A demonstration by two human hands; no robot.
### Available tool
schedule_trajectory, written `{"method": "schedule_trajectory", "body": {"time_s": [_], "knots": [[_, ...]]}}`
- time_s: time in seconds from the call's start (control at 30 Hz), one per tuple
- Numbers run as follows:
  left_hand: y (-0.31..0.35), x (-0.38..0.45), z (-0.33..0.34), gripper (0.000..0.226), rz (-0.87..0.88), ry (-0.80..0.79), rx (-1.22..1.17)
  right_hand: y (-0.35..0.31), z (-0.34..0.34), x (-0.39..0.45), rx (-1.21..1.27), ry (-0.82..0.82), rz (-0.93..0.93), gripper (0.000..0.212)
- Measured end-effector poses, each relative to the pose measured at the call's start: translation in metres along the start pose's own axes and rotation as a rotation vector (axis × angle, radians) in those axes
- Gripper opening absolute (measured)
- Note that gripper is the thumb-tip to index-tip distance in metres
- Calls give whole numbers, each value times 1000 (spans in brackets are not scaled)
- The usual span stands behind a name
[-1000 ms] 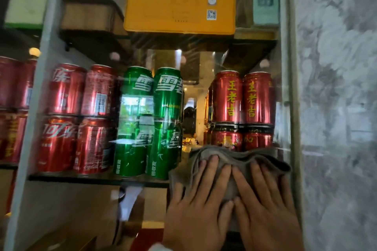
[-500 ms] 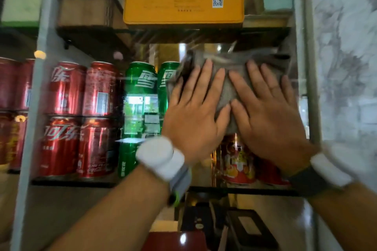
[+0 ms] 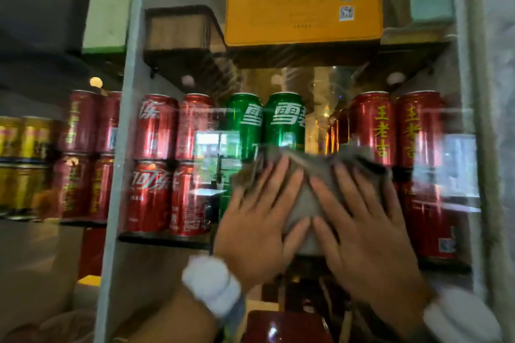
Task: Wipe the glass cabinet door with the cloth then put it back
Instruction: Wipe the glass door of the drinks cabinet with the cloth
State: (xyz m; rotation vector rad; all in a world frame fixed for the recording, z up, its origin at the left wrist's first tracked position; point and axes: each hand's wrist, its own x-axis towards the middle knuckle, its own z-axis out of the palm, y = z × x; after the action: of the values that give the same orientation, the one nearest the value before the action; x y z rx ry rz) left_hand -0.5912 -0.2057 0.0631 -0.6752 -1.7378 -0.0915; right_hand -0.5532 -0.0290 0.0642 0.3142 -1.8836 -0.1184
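A grey cloth (image 3: 306, 189) is pressed flat against the glass cabinet door (image 3: 306, 86), in front of the can shelf. My left hand (image 3: 256, 220) lies on the cloth's left half with fingers spread. Beside it, my right hand (image 3: 367, 225) covers the right half, thumbs nearly touching. Both palms push the cloth onto the glass; only its top edge and a middle strip show. The hands are blurred by motion.
Behind the glass stand red cans (image 3: 156, 164), green cans (image 3: 267, 122) and more red cans (image 3: 395, 131) on a dark shelf. A yellow tin (image 3: 303, 8) and a wooden box (image 3: 181, 28) sit above. A grey door frame (image 3: 122, 147) runs down the left, a marble wall (image 3: 498, 120) on the right.
Both hands and the cloth went from low on the glass up to the top of the cans, and have now slid back down to mid height.
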Motion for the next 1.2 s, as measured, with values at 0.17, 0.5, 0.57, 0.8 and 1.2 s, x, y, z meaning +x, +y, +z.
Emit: {"method": "schedule_trajectory", "body": {"time_s": [0.17, 0.5, 0.57, 0.8, 1.2], "knots": [[-57, 90, -31, 66, 33, 70, 108, 4, -16, 101, -55, 80, 66, 56], [-59, 17, -27, 67, -48, -3, 126, -41, 2, 57, -21, 15, 23, 56], [-57, -28, -20, 68, -83, -35, 99, -60, 16, 24, 32, -37, 3, 57], [-73, -104, -13, 72, -70, -127, 48, -105, 36, -28, 113, -129, -9, 59], [-186, 62, -76, 67, -102, 94, 186, -113, 13, 177, 55, 236, -15, 52]]}}
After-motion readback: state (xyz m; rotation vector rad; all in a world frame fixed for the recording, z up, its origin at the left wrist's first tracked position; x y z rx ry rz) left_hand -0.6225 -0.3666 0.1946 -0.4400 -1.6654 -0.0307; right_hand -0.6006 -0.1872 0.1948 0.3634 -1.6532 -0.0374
